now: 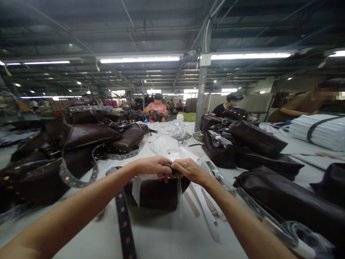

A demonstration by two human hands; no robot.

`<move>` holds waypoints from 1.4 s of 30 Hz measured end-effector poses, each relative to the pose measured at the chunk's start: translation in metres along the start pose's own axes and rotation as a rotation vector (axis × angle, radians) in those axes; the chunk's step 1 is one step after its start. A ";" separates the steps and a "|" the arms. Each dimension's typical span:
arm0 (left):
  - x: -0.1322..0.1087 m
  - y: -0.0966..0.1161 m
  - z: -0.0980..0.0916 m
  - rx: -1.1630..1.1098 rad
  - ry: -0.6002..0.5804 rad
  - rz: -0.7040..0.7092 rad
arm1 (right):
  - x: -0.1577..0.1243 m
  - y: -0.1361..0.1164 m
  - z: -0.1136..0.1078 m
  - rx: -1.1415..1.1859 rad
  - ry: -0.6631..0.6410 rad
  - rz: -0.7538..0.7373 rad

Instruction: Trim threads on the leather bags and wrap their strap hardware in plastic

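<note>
A dark brown leather handbag (156, 194) lies on the table in front of me, with whitish wrapping strips hanging down its near side. My left hand (155, 166) and my right hand (188, 169) meet over its top edge. Both have their fingers closed around a small dark part of the bag; whether it is a handle or a strap end I cannot make out. From the bag's left side a dark shoulder strap (124, 219) with gold studs runs toward me across the table.
Piled brown bags (88, 135) with studded straps crowd the left. More bags (258, 138) stand at right, beside a strapped white stack (319, 131). Pale strips (206, 208) lie right of my bag. Plastic wrap (172, 131) is heaped ahead, before a post (201, 93). Several people work beyond.
</note>
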State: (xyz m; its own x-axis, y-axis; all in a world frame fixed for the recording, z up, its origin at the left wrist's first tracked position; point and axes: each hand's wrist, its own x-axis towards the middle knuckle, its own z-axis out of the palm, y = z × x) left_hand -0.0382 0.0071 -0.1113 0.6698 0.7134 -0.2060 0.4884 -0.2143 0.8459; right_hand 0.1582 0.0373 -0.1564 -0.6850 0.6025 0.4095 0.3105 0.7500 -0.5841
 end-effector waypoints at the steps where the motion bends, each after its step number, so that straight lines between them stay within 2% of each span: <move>1: -0.001 0.002 -0.002 0.014 -0.001 -0.003 | -0.001 -0.002 0.000 0.002 0.018 -0.002; 5: -0.001 0.007 -0.011 0.082 -0.023 -0.056 | -0.010 -0.006 0.002 -0.092 0.088 -0.040; 8: 0.002 0.009 -0.014 0.171 -0.038 -0.038 | -0.015 -0.004 0.006 -0.173 0.141 -0.014; 10: 0.005 0.010 -0.012 0.305 0.026 -0.001 | -0.016 -0.001 0.009 -0.197 0.160 -0.016; 12: 0.005 0.010 -0.006 0.435 0.144 0.057 | -0.016 0.001 0.013 -0.226 0.176 -0.052; 14: 0.003 0.010 -0.001 0.464 0.226 0.129 | -0.017 0.002 0.016 -0.256 0.233 -0.111; 17: -0.008 0.009 0.002 0.232 0.157 0.157 | -0.023 0.000 0.023 -0.297 0.373 -0.228; 21: -0.027 0.000 -0.001 -0.103 0.135 0.040 | -0.037 -0.002 0.032 -0.331 0.528 -0.307; 24: -0.036 -0.010 0.004 -0.277 0.075 -0.047 | -0.043 -0.004 0.037 -0.332 0.562 -0.324; 27: -0.038 -0.021 0.017 -0.498 0.047 -0.112 | -0.044 -0.006 0.037 -0.380 0.523 -0.375; 30: -0.036 -0.029 0.033 -0.593 0.145 -0.141 | -0.050 -0.008 0.037 -0.512 0.480 -0.416; 34: -0.037 -0.033 0.059 -0.685 0.248 -0.135 | -0.074 -0.018 0.046 -0.660 0.594 -0.299; 36: -0.038 -0.033 0.074 -0.687 0.285 -0.116 | -0.090 -0.030 0.055 -0.596 0.655 -0.211; 38: -0.038 -0.034 0.089 -0.622 0.337 -0.081 | -0.104 -0.045 0.063 -0.435 0.683 -0.113; 42: -0.035 -0.039 0.113 -0.578 0.422 0.018 | -0.119 -0.070 0.073 -0.231 0.740 0.056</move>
State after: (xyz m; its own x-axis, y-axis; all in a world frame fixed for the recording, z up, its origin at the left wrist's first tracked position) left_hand -0.0180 -0.0849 -0.1924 0.3448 0.9352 -0.0806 0.0267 0.0760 0.9967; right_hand 0.1701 -0.1064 -0.2153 -0.0709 0.6053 0.7928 0.5169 0.7021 -0.4898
